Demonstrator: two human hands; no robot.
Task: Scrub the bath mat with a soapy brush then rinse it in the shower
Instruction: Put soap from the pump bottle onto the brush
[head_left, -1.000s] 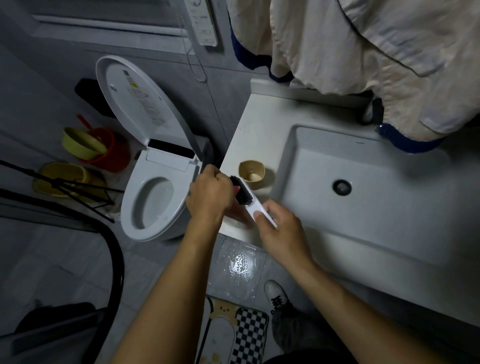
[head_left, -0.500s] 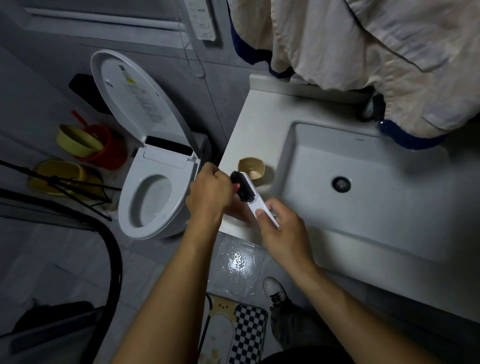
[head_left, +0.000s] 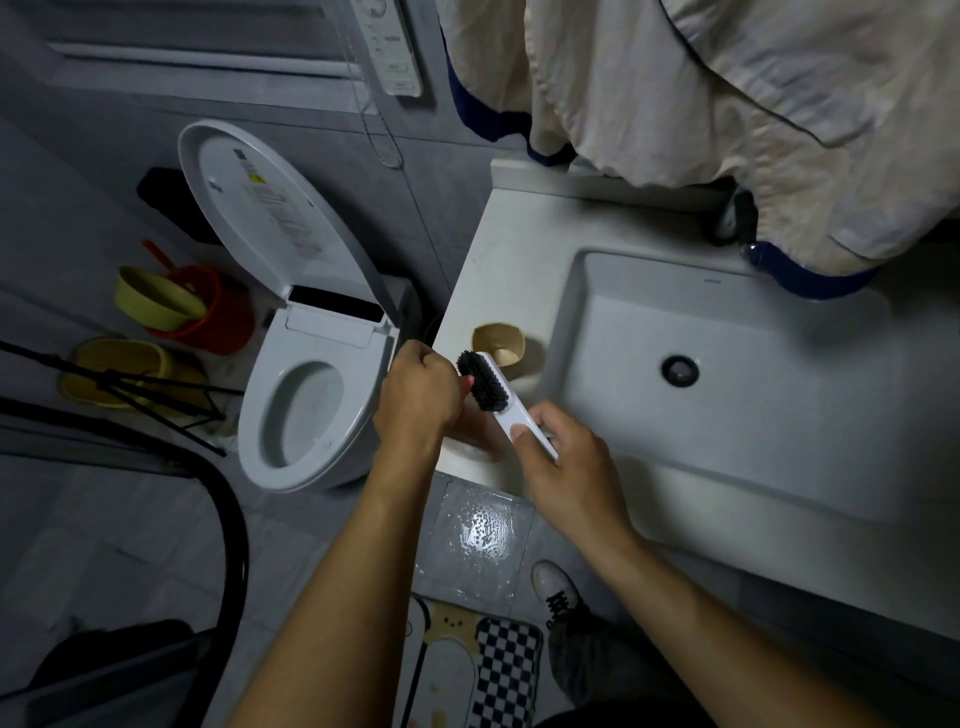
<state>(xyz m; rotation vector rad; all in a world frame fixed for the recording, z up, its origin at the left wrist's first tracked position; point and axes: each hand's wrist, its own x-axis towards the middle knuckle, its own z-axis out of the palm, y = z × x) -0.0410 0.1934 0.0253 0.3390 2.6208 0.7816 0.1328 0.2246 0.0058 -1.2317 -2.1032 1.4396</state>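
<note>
Grey floor (head_left: 130, 525) fills the left, a white counter (head_left: 488, 249) centre-right. Over the counter's near corner the right hand (head_left: 566, 467) grips the brush (head_left: 485, 384) by its handle. The left hand (head_left: 415, 395) curls round a small red thing (head_left: 467, 383) at the bristles. The mat (head_left: 498, 670) lies bottom centre.

White black-bristled brush (head_left: 489, 385), checkered mat (head_left: 506, 670) on floor

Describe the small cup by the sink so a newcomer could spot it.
Find the white vanity counter with its sunken basin. On the strip left of the basin, just beyond the black-bristled brush, stands the cup. It is the only tan container up there; the yellow bowl and red bucket sit on the floor.
</note>
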